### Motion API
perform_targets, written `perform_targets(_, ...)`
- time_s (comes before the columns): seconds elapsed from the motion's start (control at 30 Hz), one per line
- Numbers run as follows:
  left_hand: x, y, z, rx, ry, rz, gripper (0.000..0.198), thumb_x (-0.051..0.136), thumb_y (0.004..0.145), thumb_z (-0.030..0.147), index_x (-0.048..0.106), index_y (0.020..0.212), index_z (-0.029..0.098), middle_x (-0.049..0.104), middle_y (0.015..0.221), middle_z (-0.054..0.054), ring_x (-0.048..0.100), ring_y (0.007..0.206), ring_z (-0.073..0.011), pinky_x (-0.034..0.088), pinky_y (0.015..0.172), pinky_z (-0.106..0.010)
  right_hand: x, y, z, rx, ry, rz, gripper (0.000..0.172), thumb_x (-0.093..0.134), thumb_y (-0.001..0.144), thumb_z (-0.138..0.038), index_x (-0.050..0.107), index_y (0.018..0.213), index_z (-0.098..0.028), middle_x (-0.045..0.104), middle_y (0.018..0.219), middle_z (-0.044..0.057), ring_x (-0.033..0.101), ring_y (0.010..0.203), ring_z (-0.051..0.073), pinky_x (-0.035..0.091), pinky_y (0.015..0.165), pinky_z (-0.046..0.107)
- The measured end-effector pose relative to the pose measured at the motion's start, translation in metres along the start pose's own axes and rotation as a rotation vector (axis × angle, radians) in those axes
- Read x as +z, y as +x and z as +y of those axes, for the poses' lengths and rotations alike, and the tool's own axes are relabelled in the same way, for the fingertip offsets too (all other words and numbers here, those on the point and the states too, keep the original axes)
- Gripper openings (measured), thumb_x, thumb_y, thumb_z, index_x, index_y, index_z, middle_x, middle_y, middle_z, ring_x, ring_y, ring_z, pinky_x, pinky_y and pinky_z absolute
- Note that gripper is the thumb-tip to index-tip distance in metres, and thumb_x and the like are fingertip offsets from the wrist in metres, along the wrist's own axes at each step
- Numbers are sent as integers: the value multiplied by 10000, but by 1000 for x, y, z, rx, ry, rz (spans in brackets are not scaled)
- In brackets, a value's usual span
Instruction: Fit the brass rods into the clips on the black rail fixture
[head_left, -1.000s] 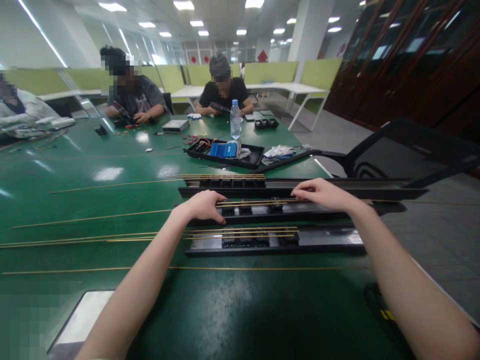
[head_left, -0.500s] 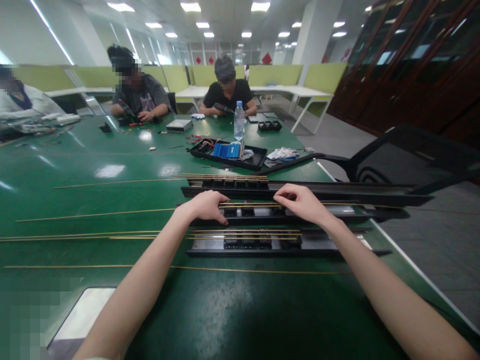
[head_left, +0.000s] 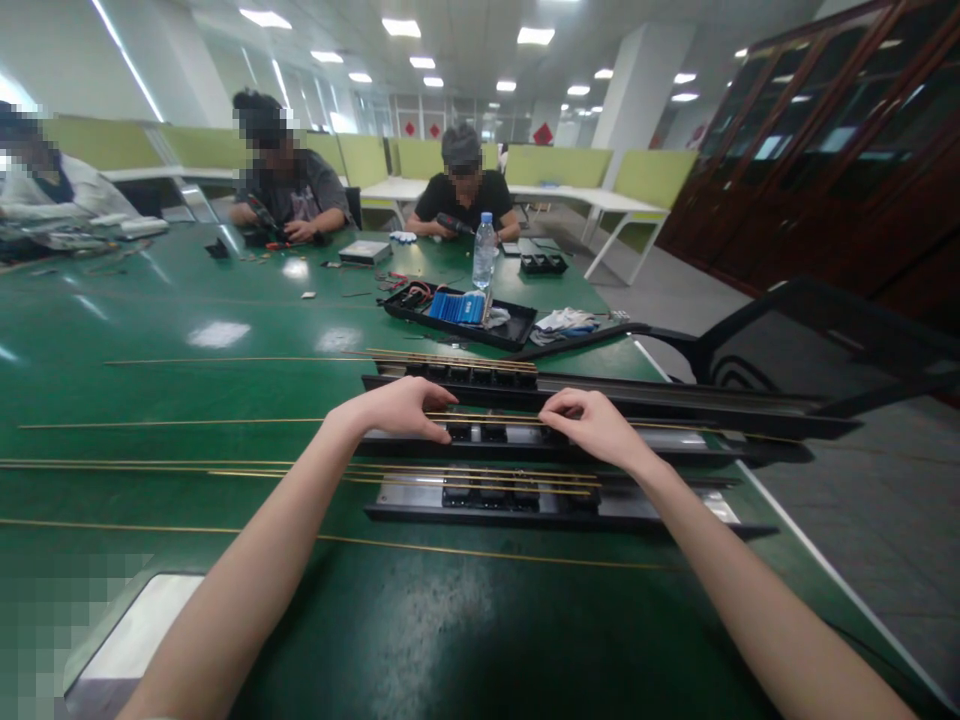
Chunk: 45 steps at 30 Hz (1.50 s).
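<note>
Rod point(head_left: 495, 417) lies under left hand point(head_left: 401, 410) and right hand point(head_left: 592, 425)

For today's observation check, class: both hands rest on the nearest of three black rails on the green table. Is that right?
No. The head view shows the left hand and right hand resting on the middle rail, not the nearest rail. The rest stands, green table included.

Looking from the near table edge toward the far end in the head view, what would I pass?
Lone brass rod, nearest black rail, middle rail under the left hand and right hand, far rail, black tray, water bottle.
</note>
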<state>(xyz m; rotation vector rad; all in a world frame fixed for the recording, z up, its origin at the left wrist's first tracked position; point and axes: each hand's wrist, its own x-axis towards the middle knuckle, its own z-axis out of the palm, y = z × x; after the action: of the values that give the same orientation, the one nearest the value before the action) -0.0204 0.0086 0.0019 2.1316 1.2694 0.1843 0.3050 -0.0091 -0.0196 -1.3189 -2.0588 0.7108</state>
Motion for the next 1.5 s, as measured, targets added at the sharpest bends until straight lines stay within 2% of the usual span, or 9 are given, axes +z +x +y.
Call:
perform_targets(0.17,-6,-4,0,-6,-17,-1,663,812,628,426,671,1233,193,689,1266,-87,659,1125,-255,480,1008,-344,0,1,1,15,7,-3,237,659,822,-407,764,781,-199,740,921,61,667,823,220,506,702,310)
perform_targets(0.37,-5,-3,1,19,40,11,498,792,638,407,720,1079,186,746,1095,-61,689,964,-225,507,877,-300,-1,2,1,30,26,-7,230,669,807,-397,766,776,-191,747,876,61,676,788,221,512,719,322)
perform_targets(0.7,-5,-3,6,4,129,5,365,759,643,453,721,890,187,722,801,0,639,737,-179,442,658,-256,-1,3,6,41,39,-23,231,674,810,-397,772,801,-189,755,871,55,679,779,216,516,694,306)
perform_targets(1.0,-3,-3,10,-30,119,28,384,775,603,433,729,898,191,726,827,4,641,750,-180,452,676,-250,-3,3,5,40,42,-37,237,664,808,-405,767,797,-192,754,874,54,680,773,221,530,686,315)
perform_targets(1.5,0,-2,11,-10,187,41,388,762,632,470,736,898,189,737,835,-12,650,743,-189,440,648,-260,-4,3,2,45,49,-47,228,664,802,-389,767,794,-186,757,857,53,679,767,219,521,679,310)
